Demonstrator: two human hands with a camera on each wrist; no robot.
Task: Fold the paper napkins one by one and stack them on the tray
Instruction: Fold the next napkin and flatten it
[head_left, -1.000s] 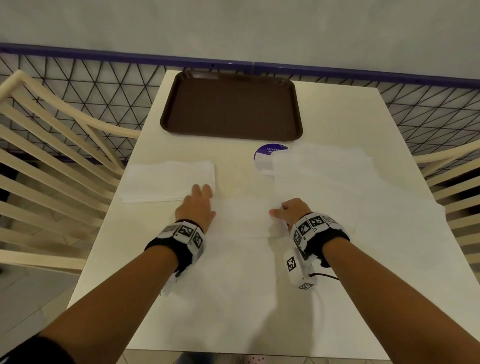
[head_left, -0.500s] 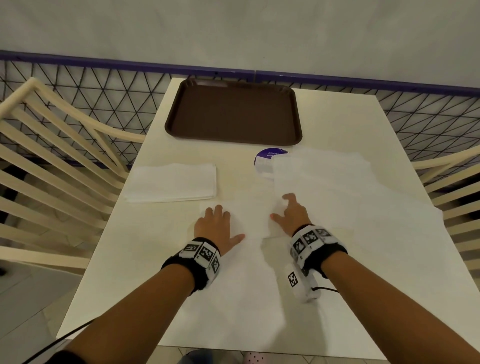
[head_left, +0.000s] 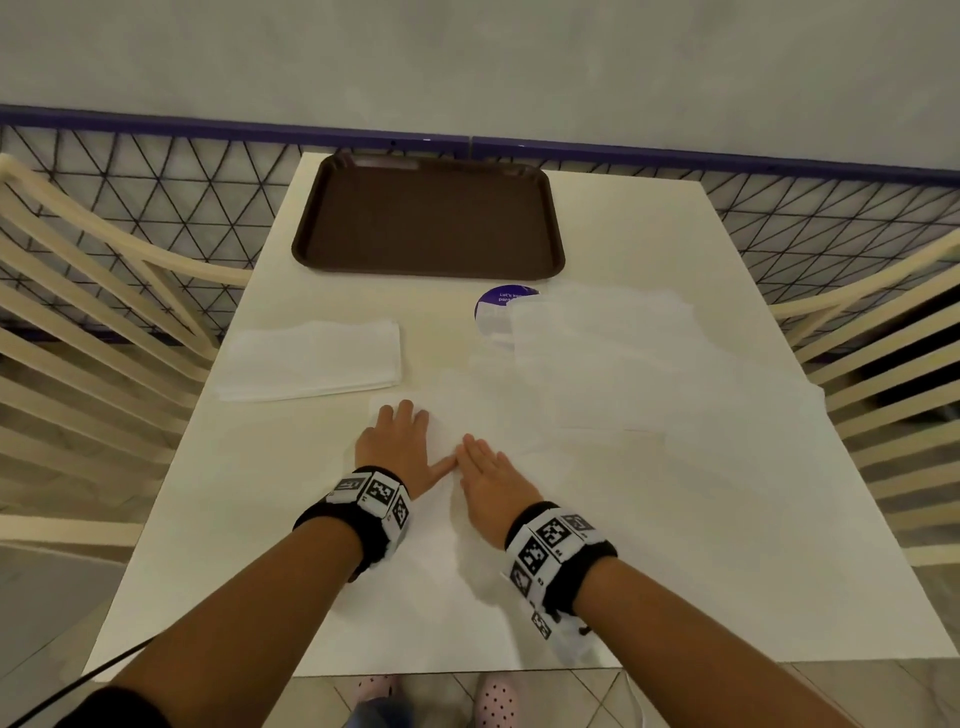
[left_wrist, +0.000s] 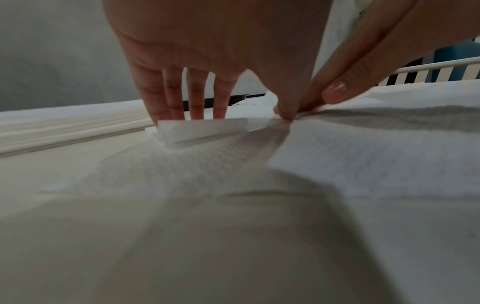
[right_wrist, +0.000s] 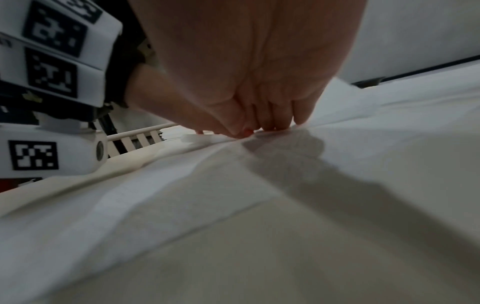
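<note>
Head view: brown tray (head_left: 332, 176) holds nothing; folded napkins (head_left: 311, 361) lie beside it.

Left hand (head_left: 397, 447) slid right onto napkin (head_left: 447, 415); right hand (head_left: 493, 480) flattened, now touching left thumb.

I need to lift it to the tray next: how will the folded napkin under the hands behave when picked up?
The folded napkin is thin layered paper, so it will probably sag if lifted by one edge. In the left wrist view its layers gape slightly beside the left hand, so they may spring open. It looks very light and may slide on the smooth table.
</note>
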